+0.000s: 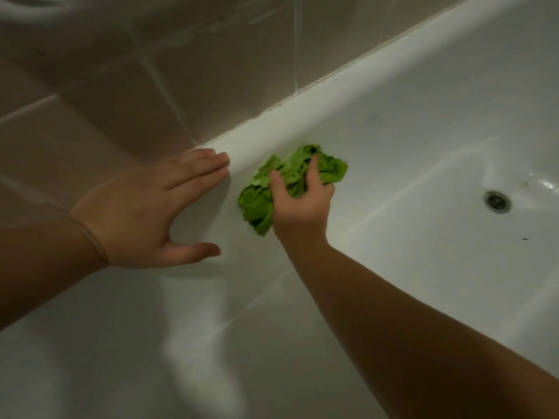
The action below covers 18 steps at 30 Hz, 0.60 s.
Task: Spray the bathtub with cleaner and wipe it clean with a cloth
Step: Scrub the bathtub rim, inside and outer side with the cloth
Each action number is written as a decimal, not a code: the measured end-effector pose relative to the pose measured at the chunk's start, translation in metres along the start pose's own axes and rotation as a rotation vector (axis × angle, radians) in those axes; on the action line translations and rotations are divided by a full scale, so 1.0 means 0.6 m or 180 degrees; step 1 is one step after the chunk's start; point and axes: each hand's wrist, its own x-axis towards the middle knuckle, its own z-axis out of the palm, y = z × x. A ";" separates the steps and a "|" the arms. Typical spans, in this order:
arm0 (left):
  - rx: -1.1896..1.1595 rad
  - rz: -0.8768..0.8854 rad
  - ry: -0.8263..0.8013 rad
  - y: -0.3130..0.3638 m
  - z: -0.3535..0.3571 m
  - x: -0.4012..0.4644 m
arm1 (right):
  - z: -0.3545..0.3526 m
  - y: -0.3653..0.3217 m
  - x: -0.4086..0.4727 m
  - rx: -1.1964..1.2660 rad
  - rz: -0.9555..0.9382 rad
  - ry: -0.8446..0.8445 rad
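A white bathtub [408,140] fills most of the view, its far rim running diagonally along the tiled wall. A crumpled green cloth [266,192] lies against the tub's inner wall just below the rim. My right hand [299,204] grips the cloth and presses it to the wall, fingers curled into the fabric. My left hand [157,204] rests flat on the rim at the left, fingers straight and thumb spread out. No cleaner bottle is in view.
The drain [497,201] sits in the tub floor at the right, with small dark specks near it. Beige wall tiles [151,71] rise behind the rim. A white curved object [36,7] shows at the top left corner.
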 end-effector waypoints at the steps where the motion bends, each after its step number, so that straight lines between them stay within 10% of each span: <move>1: -0.0015 0.0024 -0.0007 0.000 0.001 0.005 | 0.003 -0.005 -0.003 0.0085 -0.0083 -0.0032; 18: 0.0049 0.0173 0.0018 0.006 0.015 0.085 | -0.032 0.020 0.086 -0.0232 -0.0162 0.0596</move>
